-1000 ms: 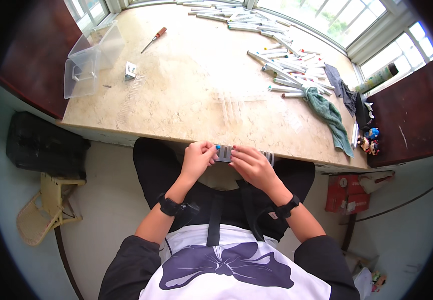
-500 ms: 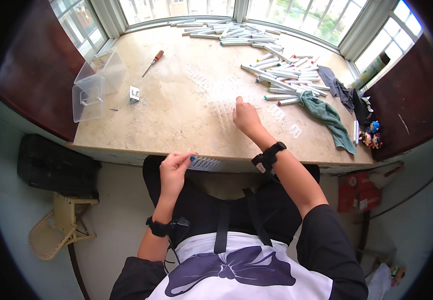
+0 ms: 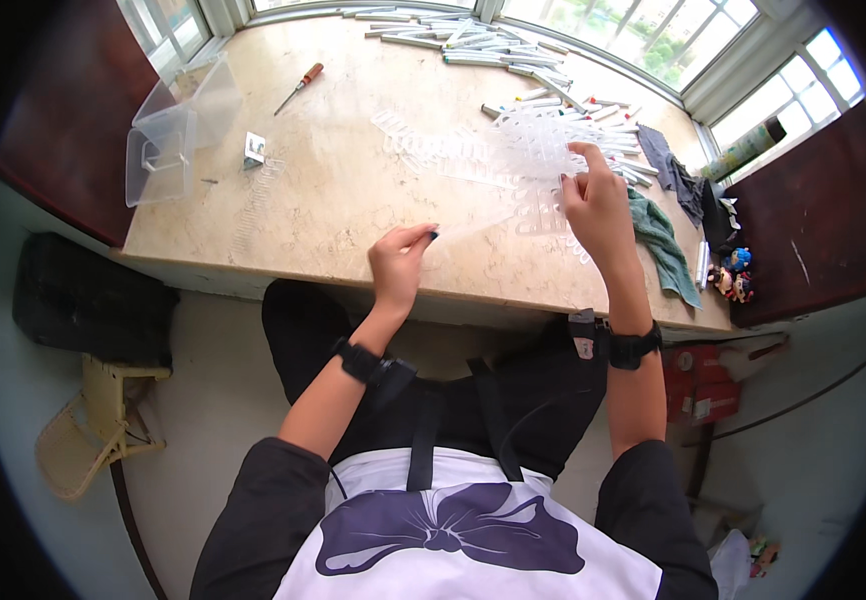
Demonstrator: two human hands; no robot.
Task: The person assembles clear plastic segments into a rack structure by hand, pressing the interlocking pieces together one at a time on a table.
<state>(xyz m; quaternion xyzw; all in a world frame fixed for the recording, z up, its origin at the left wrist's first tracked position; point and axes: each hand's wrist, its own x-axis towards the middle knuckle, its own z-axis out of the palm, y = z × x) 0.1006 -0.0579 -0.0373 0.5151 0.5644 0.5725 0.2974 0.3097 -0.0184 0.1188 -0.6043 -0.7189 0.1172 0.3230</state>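
My right hand (image 3: 598, 205) is raised over the right side of the table, thumb and forefinger closed on a clear plastic sheet with rows of cut-outs (image 3: 531, 148). Under and beside that sheet lie more clear slotted plastic pieces (image 3: 423, 145), partly overlapping. My left hand (image 3: 400, 262) is in a pinch above the table's front edge. A small dark-blue spot shows at its fingertips, and a faint, blurred see-through shape extends rightward from them; what it grips I cannot make out.
Many white markers (image 3: 493, 52) are heaped at the back and right. A green cloth (image 3: 661, 245) hangs near the right edge, beside a grey cloth (image 3: 665, 165) and small figurines (image 3: 735, 275). Clear bins (image 3: 163, 160), a screwdriver (image 3: 300, 88) and a small card stand (image 3: 255, 150) sit at left.
My right hand has lifted and moved right, now with the clear plastic sheet raised in it. My left hand has risen from below the table edge and moved right, still pinched.
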